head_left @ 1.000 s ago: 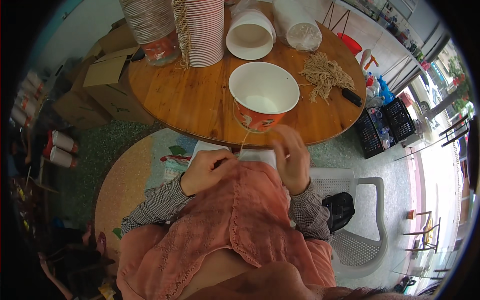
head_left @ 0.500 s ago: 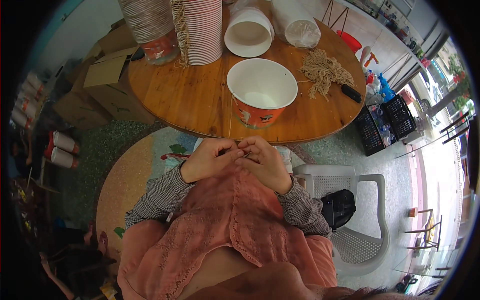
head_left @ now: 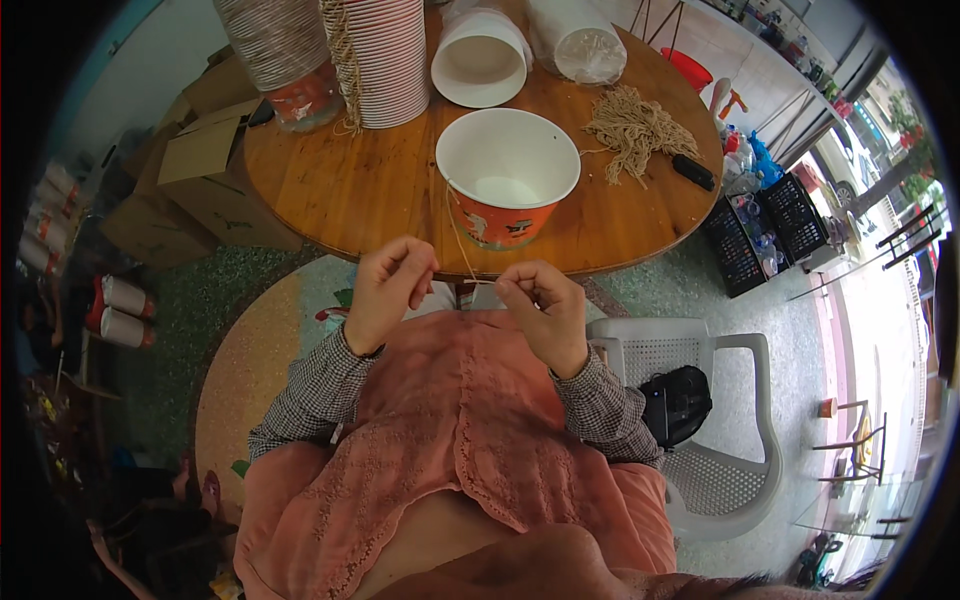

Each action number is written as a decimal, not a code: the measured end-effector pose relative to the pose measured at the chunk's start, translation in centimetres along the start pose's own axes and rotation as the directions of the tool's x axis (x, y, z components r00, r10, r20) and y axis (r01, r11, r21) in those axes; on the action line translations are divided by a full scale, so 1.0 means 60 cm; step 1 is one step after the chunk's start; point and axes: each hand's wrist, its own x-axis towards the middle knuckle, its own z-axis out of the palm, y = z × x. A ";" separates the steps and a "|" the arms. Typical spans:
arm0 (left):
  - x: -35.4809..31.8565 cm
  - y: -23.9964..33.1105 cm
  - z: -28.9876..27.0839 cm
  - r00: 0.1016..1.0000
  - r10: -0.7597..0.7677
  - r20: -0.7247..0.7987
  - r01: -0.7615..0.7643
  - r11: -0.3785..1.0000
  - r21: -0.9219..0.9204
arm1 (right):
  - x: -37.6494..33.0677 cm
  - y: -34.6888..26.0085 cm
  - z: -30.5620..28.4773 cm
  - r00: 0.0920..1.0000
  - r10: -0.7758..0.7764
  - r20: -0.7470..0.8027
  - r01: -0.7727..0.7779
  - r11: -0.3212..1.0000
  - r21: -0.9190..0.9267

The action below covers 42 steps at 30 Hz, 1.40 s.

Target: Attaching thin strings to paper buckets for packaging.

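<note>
— While the thin string [head_left: 462,245] runs taut from the orange-and-white paper bucket [head_left: 508,190] at the round wooden table's [head_left: 330,190] near edge, who holds it?
— Right hand [head_left: 545,315] pinches its end; left hand [head_left: 385,290] is pinched shut too, on what I cannot tell
— Nearby?
— A twine bundle [head_left: 635,130], stacked paper cups [head_left: 380,60]

The tall stack of white ribbed paper cups [head_left: 385,55] runs off the top edge, as does the grey-rimmed stack [head_left: 280,50] beside it (heights unreadable); the thin beige string [head_left: 458,235] nearly vanishes between the fingers.
</note>
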 end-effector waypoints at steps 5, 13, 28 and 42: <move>-0.007 -0.001 0.010 0.997 -0.008 0.076 0.002 0.998 0.068 | -0.002 0.004 -0.003 0.999 -0.052 0.015 0.053 0.997 -0.048; -0.012 0.005 0.035 0.956 0.264 0.125 -0.287 0.925 0.248 | 0.002 0.002 0.006 0.998 -0.057 0.021 0.058 0.997 -0.054; -0.020 0.013 0.091 0.878 0.381 0.289 -0.474 0.776 0.416 | 0.067 -0.052 -0.044 0.991 -0.114 0.067 0.114 0.993 0.011; 0.106 0.032 0.030 0.719 0.594 0.362 -0.610 0.289 0.738 | 0.263 -0.077 -0.179 0.921 -0.196 -0.338 0.305 0.902 0.306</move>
